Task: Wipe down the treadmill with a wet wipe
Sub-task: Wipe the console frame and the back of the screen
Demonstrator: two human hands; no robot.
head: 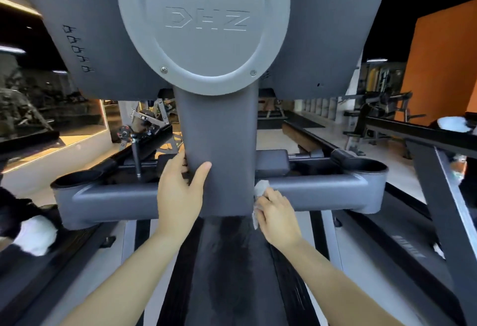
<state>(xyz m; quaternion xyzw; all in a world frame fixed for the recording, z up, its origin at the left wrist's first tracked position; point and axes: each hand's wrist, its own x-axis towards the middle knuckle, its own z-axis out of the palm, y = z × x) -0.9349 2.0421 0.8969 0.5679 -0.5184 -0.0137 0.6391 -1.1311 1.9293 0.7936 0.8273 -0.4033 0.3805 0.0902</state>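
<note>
the left hand [180, 191] grips the left edge of the central column [219, 139] of the treadmill [322, 28], thumb flat across the smooth front, fingers curled out of sight behind it. the right hand [277, 216] holds a crumpled white wipe [261, 188], bunched under its bent fingers and pressed to the column's right side, just where the crossbar [322, 191] joins it. column and crossbar are matte dark grey, thick and rounded. each end of the crossbar swells into a round cup holder [366, 166], black inside. above, a paler grey disc [204, 23] with outlined letters and two screws sits on the broad back panel. under the forearms runs the black, faintly grained belt [232, 274].
</note>
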